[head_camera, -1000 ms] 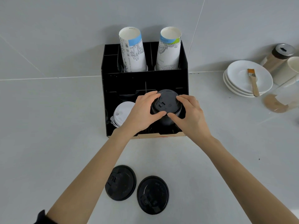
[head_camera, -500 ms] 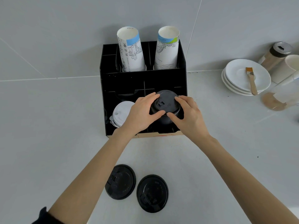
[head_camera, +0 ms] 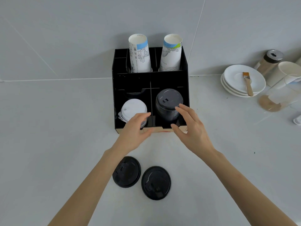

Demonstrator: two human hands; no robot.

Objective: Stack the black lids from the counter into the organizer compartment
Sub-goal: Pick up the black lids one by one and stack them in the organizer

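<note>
Black lids stack [head_camera: 168, 105] sits in organizer [head_camera: 185, 66] front-right compartment; 2 loose black lids [head_camera: 141, 178] lie on counter [head_camera: 48, 128] near person. Left hand [head_camera: 136, 132] & right hand [head_camera: 189, 128] spread wide, holding nothing. Risk: tall stack may tip if bumped.

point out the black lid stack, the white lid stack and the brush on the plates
black lid stack [head_camera: 168, 99], head view, top lid's flat face
white lid stack [head_camera: 133, 108], head view, top lid's face
brush [head_camera: 248, 84], head view, wooden handle
</note>
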